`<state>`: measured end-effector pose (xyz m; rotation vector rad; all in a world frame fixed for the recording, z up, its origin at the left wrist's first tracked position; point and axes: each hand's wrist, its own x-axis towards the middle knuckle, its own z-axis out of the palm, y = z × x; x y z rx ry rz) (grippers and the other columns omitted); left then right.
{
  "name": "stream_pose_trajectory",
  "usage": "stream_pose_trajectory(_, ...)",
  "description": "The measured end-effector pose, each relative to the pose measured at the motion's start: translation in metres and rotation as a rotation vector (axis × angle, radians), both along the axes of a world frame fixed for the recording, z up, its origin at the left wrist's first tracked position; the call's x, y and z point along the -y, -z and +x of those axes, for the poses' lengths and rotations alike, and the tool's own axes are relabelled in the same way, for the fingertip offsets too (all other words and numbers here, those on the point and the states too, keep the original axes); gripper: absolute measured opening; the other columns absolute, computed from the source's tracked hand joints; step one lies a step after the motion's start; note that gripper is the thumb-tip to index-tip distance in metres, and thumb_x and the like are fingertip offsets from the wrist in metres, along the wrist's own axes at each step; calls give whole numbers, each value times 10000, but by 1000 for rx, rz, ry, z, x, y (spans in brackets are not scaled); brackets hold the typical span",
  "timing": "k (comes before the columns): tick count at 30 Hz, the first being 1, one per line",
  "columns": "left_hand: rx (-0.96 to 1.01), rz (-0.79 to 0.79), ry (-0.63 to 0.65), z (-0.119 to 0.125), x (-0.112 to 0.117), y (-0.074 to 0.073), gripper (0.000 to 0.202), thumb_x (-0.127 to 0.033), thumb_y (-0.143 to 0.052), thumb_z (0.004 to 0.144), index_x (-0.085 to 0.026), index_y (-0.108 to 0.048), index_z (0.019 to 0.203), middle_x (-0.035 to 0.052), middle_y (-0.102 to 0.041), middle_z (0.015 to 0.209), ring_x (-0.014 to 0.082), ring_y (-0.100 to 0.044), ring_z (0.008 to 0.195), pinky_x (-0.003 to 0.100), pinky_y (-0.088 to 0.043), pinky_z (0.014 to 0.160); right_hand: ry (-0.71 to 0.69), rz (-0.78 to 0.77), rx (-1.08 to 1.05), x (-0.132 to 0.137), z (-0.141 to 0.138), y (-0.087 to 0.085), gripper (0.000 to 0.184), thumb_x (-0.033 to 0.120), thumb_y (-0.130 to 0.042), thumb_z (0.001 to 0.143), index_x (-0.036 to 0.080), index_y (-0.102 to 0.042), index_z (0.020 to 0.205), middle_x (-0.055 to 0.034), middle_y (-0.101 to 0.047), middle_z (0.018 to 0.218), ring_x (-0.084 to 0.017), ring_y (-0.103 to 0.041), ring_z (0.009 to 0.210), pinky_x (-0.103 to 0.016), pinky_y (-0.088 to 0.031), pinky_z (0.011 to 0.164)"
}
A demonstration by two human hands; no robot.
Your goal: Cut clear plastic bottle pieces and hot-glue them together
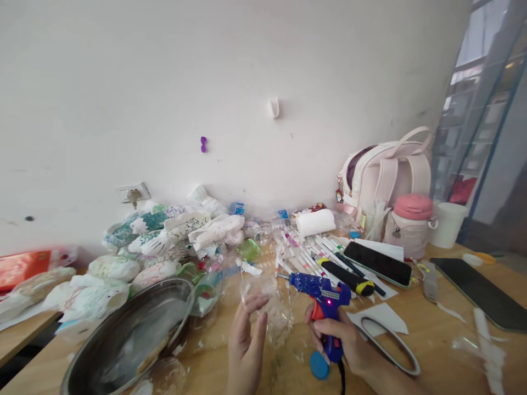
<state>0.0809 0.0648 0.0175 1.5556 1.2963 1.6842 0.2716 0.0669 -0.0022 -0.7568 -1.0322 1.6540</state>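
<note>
My right hand [343, 340] grips the handle of a blue hot glue gun [321, 299] with an orange trigger and a lit red lamp; its nozzle points left. My left hand [247, 343] holds a piece of clear crinkled plastic [274, 310] between thumb and fingers, just left of the gun's nozzle. A blue bottle cap [319, 365] lies on the wooden table [432, 340] below the gun.
A metal bowl [127, 334] stands at the front left. Decorated white bottle pieces [164, 236] pile up against the wall. Markers [308, 249], a paper roll [316, 222], a phone [377, 263], a tablet [481, 291], a pink backpack [382, 175] and a pink flask [409, 225] lie right.
</note>
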Motion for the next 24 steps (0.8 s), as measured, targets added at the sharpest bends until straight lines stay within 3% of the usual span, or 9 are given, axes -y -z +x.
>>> stream_pose_trajectory(7,136,-52,17,-1,-3,2,283,-488,-652,742,-220,-712,811,88,-704,904,268,-620,960,386,-473,893,4,-14,-11,-1,0,0,276,380,-653,639,157,-601,793,53,-467,479,-93,-417,363,-189,-323,314)
stream_pose_trajectory(12,381,-87,48,2,-9,4,281,-491,-684,725,-216,-682,782,32,-695,835,181,-622,856,253,-485,781,11,-21,13,1,0,-3,273,384,-647,628,156,-595,769,55,-452,476,-94,-416,367,-192,-327,318)
stream_pose_trajectory(16,632,-142,92,7,-12,-7,286,-466,-740,678,-211,-627,740,-32,-615,685,113,-547,638,202,-467,601,-1,-16,11,1,0,-3,277,388,-644,626,154,-592,766,58,-443,476,-91,-415,368,-187,-328,316)
stream_pose_trajectory(24,842,-292,216,10,-16,-22,315,-428,-773,637,-185,-577,675,-51,-518,599,96,-468,534,223,-423,495,-26,-15,8,0,-1,-4,271,393,-657,617,157,-580,727,61,-422,478,-93,-422,376,-190,-339,318)
